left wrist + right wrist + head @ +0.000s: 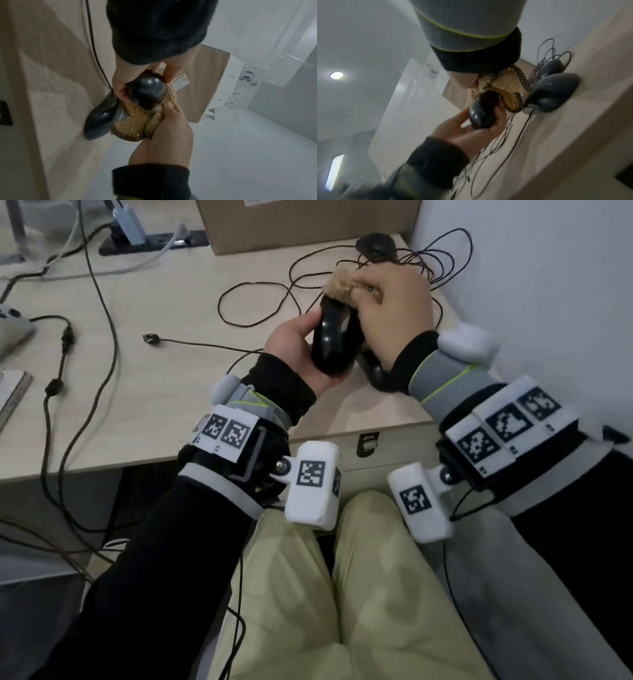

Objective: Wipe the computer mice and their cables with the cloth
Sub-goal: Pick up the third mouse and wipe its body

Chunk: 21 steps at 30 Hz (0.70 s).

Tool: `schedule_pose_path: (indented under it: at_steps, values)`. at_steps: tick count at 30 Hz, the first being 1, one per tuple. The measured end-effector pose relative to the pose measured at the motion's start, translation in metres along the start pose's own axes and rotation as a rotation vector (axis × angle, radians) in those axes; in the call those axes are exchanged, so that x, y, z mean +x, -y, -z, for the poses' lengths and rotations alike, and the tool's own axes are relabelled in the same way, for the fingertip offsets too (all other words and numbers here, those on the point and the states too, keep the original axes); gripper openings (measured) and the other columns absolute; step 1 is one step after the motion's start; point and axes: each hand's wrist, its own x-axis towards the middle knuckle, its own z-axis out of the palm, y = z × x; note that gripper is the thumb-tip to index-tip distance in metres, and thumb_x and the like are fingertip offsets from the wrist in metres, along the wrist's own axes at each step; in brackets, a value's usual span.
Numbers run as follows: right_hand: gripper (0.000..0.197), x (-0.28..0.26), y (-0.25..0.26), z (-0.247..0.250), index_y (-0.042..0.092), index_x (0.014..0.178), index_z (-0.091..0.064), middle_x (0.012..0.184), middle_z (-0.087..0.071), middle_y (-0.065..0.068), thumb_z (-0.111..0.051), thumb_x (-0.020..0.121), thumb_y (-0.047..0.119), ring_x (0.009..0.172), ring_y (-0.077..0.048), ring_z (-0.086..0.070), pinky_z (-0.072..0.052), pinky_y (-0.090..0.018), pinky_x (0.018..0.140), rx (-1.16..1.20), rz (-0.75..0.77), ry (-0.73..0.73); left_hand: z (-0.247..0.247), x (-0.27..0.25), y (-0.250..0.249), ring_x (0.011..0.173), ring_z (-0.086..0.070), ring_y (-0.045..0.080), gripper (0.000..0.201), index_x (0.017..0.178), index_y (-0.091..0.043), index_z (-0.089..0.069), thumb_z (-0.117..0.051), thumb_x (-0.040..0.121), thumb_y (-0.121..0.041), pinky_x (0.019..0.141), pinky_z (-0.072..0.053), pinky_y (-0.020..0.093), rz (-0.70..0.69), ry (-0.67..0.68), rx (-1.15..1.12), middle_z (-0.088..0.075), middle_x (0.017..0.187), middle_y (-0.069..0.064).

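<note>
My left hand (301, 337) grips a glossy black mouse (334, 337) and holds it above the desk (171, 392). My right hand (387, 299) holds a tan fluffy cloth (339, 285) bunched against the mouse's front end. The left wrist view shows the cloth (135, 121) wrapped under the mouse (147, 89). A second black mouse (553, 93) lies on the desk under my right wrist. Behind it, by the wall, sits a third mouse (551, 67). Their thin black cables (253, 302) loop over the desk, and one USB plug (152, 338) lies to the left.
A cardboard box (308, 220) stands at the back of the desk, with a power strip (150, 242) to its left. Thicker cables (102, 302) trail over the desk's left half. A white wall (548, 268) bounds the right side. My knees are below the front edge.
</note>
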Motion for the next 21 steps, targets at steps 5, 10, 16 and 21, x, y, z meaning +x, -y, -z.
schedule_pose_path:
  at_steps: [5, 10, 16, 21]
  values:
    - [0.031, -0.019, 0.004, -0.010, 0.013, 0.106, -0.070, 0.107, -0.067, -0.011, -0.047, 0.084, 0.012, 0.104, -0.033, -0.057, -0.043, -0.040, 0.090, -0.133, 0.059, -0.003, 0.003, 0.007, 0.012, 0.082, -0.061, 0.023, 0.025, 0.089, -0.014, -0.057, -0.039, 0.097, -0.030, 0.078, -0.050, 0.035, 0.002, -0.010, -0.008, -0.063, 0.083, 0.006]
    - [0.029, 0.005, -0.027, 0.001, 0.017, 0.105, -0.071, 0.105, -0.070, -0.002, -0.047, 0.088, 0.016, 0.104, -0.021, -0.060, -0.045, -0.022, 0.085, -0.071, -0.226, 0.019, 0.004, 0.001, 0.023, 0.077, -0.060, 0.020, 0.026, 0.087, -0.013, -0.058, -0.039, 0.097, -0.027, 0.059, -0.056, 0.026, 0.016, 0.038, 0.006, -0.062, 0.086, 0.006]
    - [0.032, -0.007, -0.023, -0.001, 0.021, 0.113, -0.068, 0.117, -0.067, -0.002, -0.047, 0.089, 0.019, 0.113, -0.022, -0.057, -0.043, -0.031, 0.096, -0.089, -0.182, 0.112, 0.008, 0.003, 0.029, 0.077, -0.061, 0.022, 0.031, 0.093, -0.012, -0.058, -0.034, 0.099, -0.031, 0.054, -0.055, 0.028, 0.041, 0.030, -0.060, -0.064, 0.087, 0.008]
    - [0.028, -0.016, -0.006, 0.007, 0.013, 0.113, -0.065, 0.119, -0.062, -0.009, -0.047, 0.092, 0.014, 0.113, -0.029, -0.052, -0.042, -0.034, 0.095, -0.314, -0.039, 0.232, 0.004, 0.005, 0.027, 0.089, -0.061, 0.023, 0.028, 0.095, -0.012, -0.059, -0.038, 0.098, -0.031, 0.083, -0.050, 0.032, 0.009, -0.046, -0.096, -0.064, 0.087, 0.007]
